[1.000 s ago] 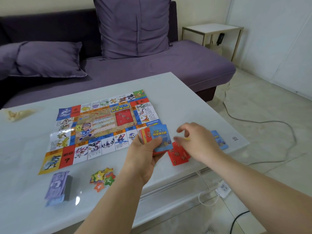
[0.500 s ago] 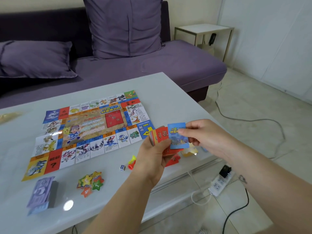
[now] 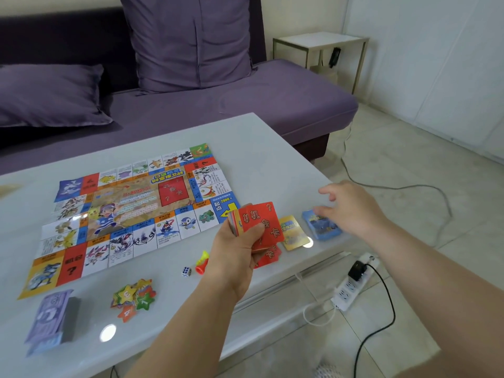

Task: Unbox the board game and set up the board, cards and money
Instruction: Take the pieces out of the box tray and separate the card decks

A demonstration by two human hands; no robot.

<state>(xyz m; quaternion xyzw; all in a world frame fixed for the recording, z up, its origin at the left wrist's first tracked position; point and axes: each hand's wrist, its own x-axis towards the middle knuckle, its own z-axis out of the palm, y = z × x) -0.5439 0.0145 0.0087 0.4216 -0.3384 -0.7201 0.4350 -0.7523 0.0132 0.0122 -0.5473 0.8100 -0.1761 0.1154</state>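
Board: the game board (image 3: 136, 214) lies unfolded and flat on the bench (image 3: 259, 159); this part looks done.
Left grip: the left grip (image 3: 234, 249) is closed round a fanned stack of cards (image 3: 259, 222), held above the bench's near edge with a red card on top.
Right grip: the right grip (image 3: 351, 211) is slack and holds nothing, its fingers loose over the blue card pile (image 3: 323, 229). Blur hides whether the fingers touch the pile.
Sorted piles: the blue card pile sits near the bench's right edge and the yellow cards (image 3: 293, 233) lie just beside it. A few red cards (image 3: 268, 256) lie partly under the left grip.
Money: a purple stack of notes (image 3: 51, 320) lies at the near left of the bench, in one bundle and apparently not divided.
Small pieces: star tokens (image 3: 135, 298), a die (image 3: 186, 272) and coloured pawns (image 3: 202, 261) lie loose in front of the board.
Progress: unboxing seems finished, though no box is in view. Card sorting by colour looks midway.
Left to do: probably dealing out the held stack, squaring the piles and setting out the money.
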